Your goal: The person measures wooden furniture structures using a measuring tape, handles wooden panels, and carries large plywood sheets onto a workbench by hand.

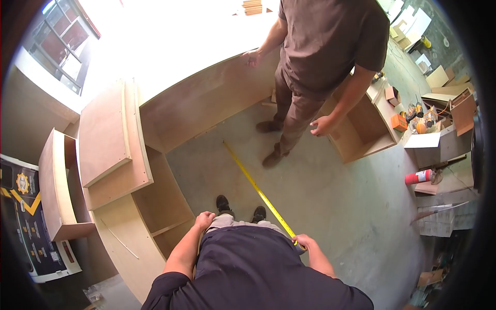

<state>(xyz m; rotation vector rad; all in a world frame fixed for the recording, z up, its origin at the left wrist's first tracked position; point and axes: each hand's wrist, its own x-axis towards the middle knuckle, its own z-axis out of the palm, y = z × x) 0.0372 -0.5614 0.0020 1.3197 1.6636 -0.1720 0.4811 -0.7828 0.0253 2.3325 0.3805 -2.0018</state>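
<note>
My right hand (306, 242) is closed around a tape measure (300, 248) at my right hip. Its yellow tape blade (257, 189) is drawn out and runs forward and to the left, its far end low over or on the grey floor; I cannot tell which. My left hand (205, 220) hangs at my left thigh with its fingers curled and no object showing in it. Close to that hand is an open-fronted plywood cabinet (164, 209). A co-worker (330, 46) in brown stands ahead, both hands off the tape.
A long plywood panel (206, 95) curves behind the co-worker's legs. Another open plywood box (361, 129) stands to the right. Stacked boards (111, 134) lie on the left cabinet. A red fire extinguisher (419, 176), power tools (413, 111) and offcuts crowd the far right.
</note>
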